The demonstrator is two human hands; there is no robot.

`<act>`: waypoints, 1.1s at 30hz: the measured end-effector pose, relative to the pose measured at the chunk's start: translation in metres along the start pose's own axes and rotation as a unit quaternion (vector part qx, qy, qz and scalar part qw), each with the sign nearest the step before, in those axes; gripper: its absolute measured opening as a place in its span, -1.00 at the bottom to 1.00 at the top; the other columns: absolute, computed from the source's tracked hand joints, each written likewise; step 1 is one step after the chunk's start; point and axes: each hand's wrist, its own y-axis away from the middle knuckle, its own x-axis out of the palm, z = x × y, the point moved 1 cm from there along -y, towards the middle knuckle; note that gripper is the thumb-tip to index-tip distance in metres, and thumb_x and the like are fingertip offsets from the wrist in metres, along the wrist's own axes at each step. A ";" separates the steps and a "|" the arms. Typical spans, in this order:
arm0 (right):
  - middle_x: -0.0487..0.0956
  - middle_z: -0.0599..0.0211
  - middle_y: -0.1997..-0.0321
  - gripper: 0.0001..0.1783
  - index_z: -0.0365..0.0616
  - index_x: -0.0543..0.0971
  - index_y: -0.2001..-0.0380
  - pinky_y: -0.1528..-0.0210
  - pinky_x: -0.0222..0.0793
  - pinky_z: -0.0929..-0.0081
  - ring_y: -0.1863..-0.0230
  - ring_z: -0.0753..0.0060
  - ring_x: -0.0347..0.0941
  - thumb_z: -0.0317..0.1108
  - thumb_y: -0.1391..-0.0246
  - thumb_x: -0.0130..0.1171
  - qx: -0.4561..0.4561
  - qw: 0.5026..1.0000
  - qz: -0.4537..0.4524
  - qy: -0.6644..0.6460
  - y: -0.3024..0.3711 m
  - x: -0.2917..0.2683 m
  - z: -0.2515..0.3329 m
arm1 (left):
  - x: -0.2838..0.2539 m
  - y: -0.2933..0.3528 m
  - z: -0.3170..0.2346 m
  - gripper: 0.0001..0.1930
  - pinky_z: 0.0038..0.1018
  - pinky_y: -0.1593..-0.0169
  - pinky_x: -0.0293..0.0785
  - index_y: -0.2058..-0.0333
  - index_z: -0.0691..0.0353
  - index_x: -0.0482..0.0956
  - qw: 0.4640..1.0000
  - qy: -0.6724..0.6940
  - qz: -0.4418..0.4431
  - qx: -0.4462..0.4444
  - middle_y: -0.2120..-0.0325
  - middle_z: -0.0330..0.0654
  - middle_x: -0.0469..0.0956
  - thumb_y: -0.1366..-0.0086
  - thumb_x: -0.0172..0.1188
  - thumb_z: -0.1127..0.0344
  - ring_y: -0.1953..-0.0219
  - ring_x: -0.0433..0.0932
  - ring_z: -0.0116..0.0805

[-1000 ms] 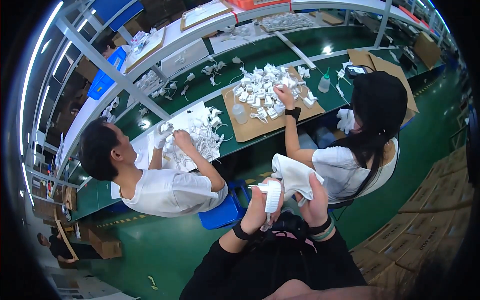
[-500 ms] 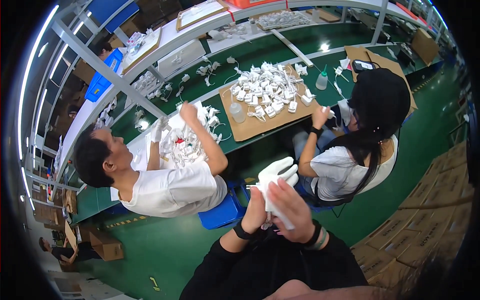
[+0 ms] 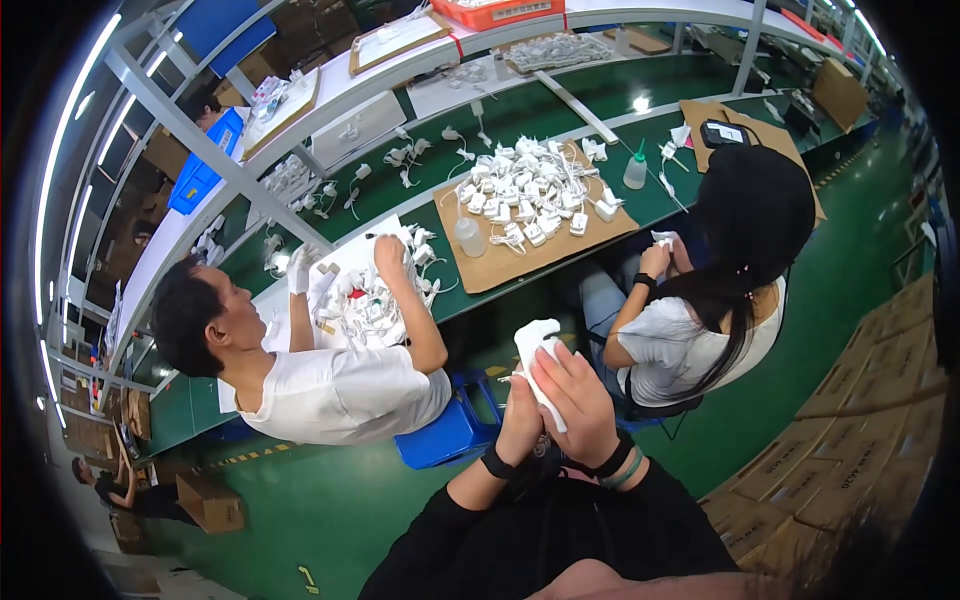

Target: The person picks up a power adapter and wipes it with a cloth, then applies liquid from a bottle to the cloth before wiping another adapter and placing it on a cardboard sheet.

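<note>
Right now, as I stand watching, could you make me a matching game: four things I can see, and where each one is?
Things:
1. White cloth
2. Blue stool
3. Orange tray
4. Green-tipped bottle

Places:
A. Up on the white shelf
B. Standing on the green bench
C. Between the wearer's left hand and right hand
D. Under the seated co-worker on the left

Pairs: 1-C, 2-D, 3-A, 4-B
</note>
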 end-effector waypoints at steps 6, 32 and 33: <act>0.41 0.13 -0.10 -0.53 -0.24 0.43 0.00 -0.18 0.15 0.21 -0.18 0.03 0.26 -0.37 0.04 0.06 0.003 1.000 0.011 0.009 0.001 0.002 0.005 | 0.004 -0.004 -0.008 -0.28 -0.45 -0.06 0.30 -0.11 0.31 0.21 0.996 0.076 -0.021 -0.029 0.01 -0.09 0.37 -0.34 -0.53 -0.23 -0.02 0.37 -0.33; 0.39 0.01 -0.10 -0.60 -0.35 0.40 -0.01 -0.19 0.15 0.32 -0.18 0.04 0.26 -0.46 -0.09 -0.09 0.033 0.996 -0.002 -0.086 -0.007 -0.007 -0.021 | 0.025 -0.016 -0.002 -0.30 -0.58 0.79 0.12 0.39 0.20 0.30 0.993 0.015 -0.108 -0.033 0.80 -0.26 0.27 -0.25 -0.55 -0.36 0.87 0.19 -0.47; 0.40 0.02 -0.09 -0.61 -0.35 0.40 -0.02 -0.18 0.17 0.35 -0.16 0.08 0.29 -0.44 -0.12 -0.11 0.064 0.992 -0.017 -0.110 -0.009 -0.006 -0.030 | 0.022 -0.014 -0.004 -0.31 -0.59 0.78 0.14 0.33 0.20 0.30 0.996 0.011 -0.027 -0.081 0.78 -0.25 0.28 -0.24 -0.53 -0.37 0.86 0.19 -0.48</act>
